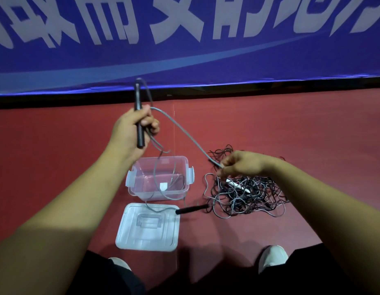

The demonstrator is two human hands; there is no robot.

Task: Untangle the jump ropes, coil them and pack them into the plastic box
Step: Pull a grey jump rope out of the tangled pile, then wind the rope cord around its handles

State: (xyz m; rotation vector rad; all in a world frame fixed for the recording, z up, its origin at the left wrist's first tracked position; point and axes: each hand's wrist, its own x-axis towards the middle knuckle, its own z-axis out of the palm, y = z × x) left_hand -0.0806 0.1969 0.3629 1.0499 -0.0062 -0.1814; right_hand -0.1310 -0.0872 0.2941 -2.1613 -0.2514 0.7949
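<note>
The left hand (131, 128) grips a slim black jump-rope handle (138, 96) upright, with loops of thin grey rope (184, 133) gathered in the same fist, at twelve o'clock from the clear rectangular plastic box (140, 194) on the red floor (312, 135). The right hand (242, 165) pinches that grey rope above the tangled heap of dark jump ropes (248, 201) — at three o'clock from the box — while the clear flat lid (146, 228) lies at six o'clock, a second black handle (192, 209) at its far right corner.
</note>
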